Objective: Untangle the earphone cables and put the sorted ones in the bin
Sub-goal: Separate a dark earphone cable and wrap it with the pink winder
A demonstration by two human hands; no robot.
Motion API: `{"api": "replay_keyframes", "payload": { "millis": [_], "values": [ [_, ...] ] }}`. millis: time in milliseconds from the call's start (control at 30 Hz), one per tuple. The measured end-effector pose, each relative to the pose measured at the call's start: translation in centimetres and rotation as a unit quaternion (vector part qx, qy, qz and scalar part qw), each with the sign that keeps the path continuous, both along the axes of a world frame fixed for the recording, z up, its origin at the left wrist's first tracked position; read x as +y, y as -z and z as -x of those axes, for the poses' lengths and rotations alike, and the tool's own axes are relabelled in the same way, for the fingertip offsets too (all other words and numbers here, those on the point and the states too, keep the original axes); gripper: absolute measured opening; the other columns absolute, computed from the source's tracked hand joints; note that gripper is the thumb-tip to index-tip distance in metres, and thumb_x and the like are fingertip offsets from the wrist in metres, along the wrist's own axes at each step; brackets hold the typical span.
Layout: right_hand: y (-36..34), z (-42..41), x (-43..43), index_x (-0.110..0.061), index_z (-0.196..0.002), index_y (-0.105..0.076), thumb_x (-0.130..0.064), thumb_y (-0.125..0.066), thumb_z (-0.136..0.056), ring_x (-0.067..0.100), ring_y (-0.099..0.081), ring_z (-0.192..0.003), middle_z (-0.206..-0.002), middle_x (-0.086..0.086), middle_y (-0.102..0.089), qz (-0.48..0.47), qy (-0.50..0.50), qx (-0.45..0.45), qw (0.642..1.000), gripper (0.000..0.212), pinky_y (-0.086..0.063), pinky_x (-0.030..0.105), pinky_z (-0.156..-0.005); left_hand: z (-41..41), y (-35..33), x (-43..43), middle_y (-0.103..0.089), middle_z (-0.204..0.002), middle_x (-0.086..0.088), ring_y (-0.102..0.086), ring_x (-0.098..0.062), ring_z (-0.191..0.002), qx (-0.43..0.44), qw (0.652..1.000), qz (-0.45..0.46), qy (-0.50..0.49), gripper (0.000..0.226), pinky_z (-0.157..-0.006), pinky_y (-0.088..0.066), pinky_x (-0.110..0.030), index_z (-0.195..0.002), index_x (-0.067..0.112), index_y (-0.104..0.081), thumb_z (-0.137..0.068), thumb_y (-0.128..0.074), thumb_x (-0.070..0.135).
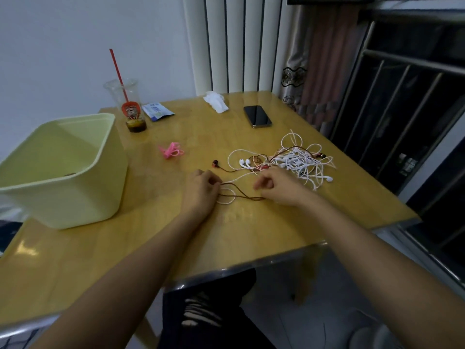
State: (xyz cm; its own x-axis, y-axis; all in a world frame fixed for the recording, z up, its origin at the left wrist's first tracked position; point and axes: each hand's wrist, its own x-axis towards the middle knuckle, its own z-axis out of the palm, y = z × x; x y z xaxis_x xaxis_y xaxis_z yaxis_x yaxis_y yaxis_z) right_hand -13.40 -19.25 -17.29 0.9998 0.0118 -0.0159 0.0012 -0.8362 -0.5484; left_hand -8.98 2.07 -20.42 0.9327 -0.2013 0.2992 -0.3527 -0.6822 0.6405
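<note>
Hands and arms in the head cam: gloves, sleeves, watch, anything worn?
Nothing worn that shows. Left hand and right hand are bare: no gloves, rings or tape visible. Left forearm and right forearm are bare down to the frame edge, with no sleeve, watch or bracelet.

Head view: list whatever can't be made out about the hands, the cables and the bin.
All in the head view:
- Bin: its near wall hides most of the floor; a dark item just shows inside, unidentifiable.
- Left hand: grips the brown cable; curled fingers hide whether the white loop is held too.
- Right hand: blurred, grip unclear.
- Tangle: overlapping strands, sets uncountable.
</note>
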Motion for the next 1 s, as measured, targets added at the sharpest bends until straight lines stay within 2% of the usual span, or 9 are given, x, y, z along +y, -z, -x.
{"api": "replay_keyframes", "payload": {
  "millis": [167, 300, 433, 533, 633, 733, 833, 933, 1000],
  "values": [
    [-0.8, 1.1, -0.6, -0.032, -0.091, -0.07, -0.039, -0.076, -0.078, 0.011, -0.058, -0.089, -0.09, -0.013, -0.062, 0.033, -0.014, 0.032, 0.999, 0.016, -0.045, 0.034, -0.087, 0.2, -0.8, 1.9, -0.062, -0.099, -0.004, -0.057, -0.021, -0.092, 0.007, 0.997, 0.016, -0.07, 0.012, -0.075, -0.045, -0.034, -0.101, 0.013, -0.063, -0.096, -0.052, 0.014],
    [-0.8, 1.6, -0.1, -0.028, -0.086, -0.07, -0.037, -0.073, -0.085, 0.009, -0.055, -0.086, -0.082, -0.016, -0.061, 0.073, -0.024, 0.001, 0.997, 0.009, -0.039, 0.039, -0.098, 0.8, -1.6, 1.9, -0.056, -0.112, -0.004, -0.05, -0.022, -0.107, -0.04, 0.995, -0.033, -0.088, 0.02, -0.091, -0.044, -0.037, -0.113, 0.017, -0.059, -0.094, -0.054, 0.015],
    [-1.1, 2.0, 0.4, -0.025, -0.087, -0.069, -0.054, -0.062, -0.088, 0.003, -0.051, -0.08, -0.081, -0.015, -0.06, 0.038, -0.056, 0.009, 0.998, 0.03, -0.026, 0.042, -0.096, 1.7, -1.9, 0.4, -0.055, -0.108, -0.005, -0.049, -0.021, -0.106, -0.115, 0.993, -0.031, 0.025, 0.016, -0.089, -0.036, -0.03, -0.105, 0.017, -0.068, -0.091, -0.062, 0.023],
    [-1.3, 2.5, 0.7, -0.026, -0.086, -0.066, -0.044, -0.068, -0.087, 0.004, -0.05, -0.09, -0.089, -0.013, -0.06, 0.122, -0.072, 0.016, 0.99, 0.018, -0.012, 0.05, -0.115, 2.4, -1.4, -0.9, -0.053, -0.11, -0.001, -0.041, -0.017, -0.108, -0.091, 0.979, -0.097, 0.152, 0.026, -0.094, -0.035, -0.03, -0.11, 0.022, -0.07, -0.092, -0.062, 0.038],
    [-1.6, 2.7, 1.2, -0.028, -0.086, -0.066, -0.037, -0.065, -0.091, 0.006, -0.05, -0.091, -0.083, -0.015, -0.06, 0.084, -0.043, -0.044, 0.995, 0.01, -0.02, 0.04, -0.109, 2.1, -0.9, -1.7, -0.058, -0.114, -0.001, -0.041, -0.021, -0.112, -0.057, 0.965, -0.158, 0.203, 0.027, -0.1, -0.032, -0.034, -0.108, 0.023, -0.072, -0.089, -0.063, 0.041],
    [-2.8, 2.7, 2.0, -0.024, -0.091, -0.064, -0.035, -0.063, -0.093, 0.005, -0.052, -0.096, -0.086, -0.012, -0.069, -0.008, -0.043, -0.093, 0.995, 0.011, -0.02, 0.035, -0.099, 1.6, -1.2, -1.6, -0.062, -0.112, 0.001, -0.047, -0.016, -0.109, -0.053, 0.979, -0.03, 0.193, 0.036, -0.097, -0.032, -0.024, -0.101, 0.021, -0.067, -0.085, -0.055, 0.051],
    [-3.4, 2.8, 2.4, -0.027, -0.089, -0.056, -0.035, -0.058, -0.096, 0.005, -0.055, -0.101, -0.078, -0.008, -0.075, -0.067, -0.077, -0.065, 0.993, 0.011, -0.027, 0.035, -0.097, 2.3, -2.9, -1.6, -0.064, -0.115, 0.001, -0.053, -0.008, -0.103, 0.06, 0.972, 0.13, 0.186, 0.021, -0.09, -0.036, -0.018, -0.11, 0.011, -0.065, -0.093, -0.062, 0.022],
    [-3.4, 3.1, 2.5, -0.025, -0.089, -0.06, -0.027, -0.062, -0.094, 0.005, -0.065, -0.083, -0.075, -0.003, -0.074, -0.097, -0.086, -0.037, 0.991, 0.005, -0.041, 0.033, -0.087, 3.5, -5.6, -1.8, -0.066, -0.092, -0.002, -0.06, -0.01, -0.083, 0.187, 0.887, 0.386, 0.172, 0.011, -0.083, -0.045, -0.023, -0.096, 0.006, -0.065, -0.095, -0.055, 0.003],
    [-3.0, 3.2, 1.7, -0.023, -0.088, -0.064, -0.022, -0.064, -0.091, 0.008, -0.065, -0.077, -0.077, -0.001, -0.072, -0.066, -0.059, -0.034, 0.995, 0.004, -0.046, 0.036, -0.088, 3.9, -7.4, -1.3, -0.06, -0.077, -0.005, -0.062, -0.015, -0.074, 0.24, 0.777, 0.567, 0.132, 0.012, -0.081, -0.053, -0.031, -0.098, 0.003, -0.061, -0.097, -0.049, 0.002]
  ]
}}
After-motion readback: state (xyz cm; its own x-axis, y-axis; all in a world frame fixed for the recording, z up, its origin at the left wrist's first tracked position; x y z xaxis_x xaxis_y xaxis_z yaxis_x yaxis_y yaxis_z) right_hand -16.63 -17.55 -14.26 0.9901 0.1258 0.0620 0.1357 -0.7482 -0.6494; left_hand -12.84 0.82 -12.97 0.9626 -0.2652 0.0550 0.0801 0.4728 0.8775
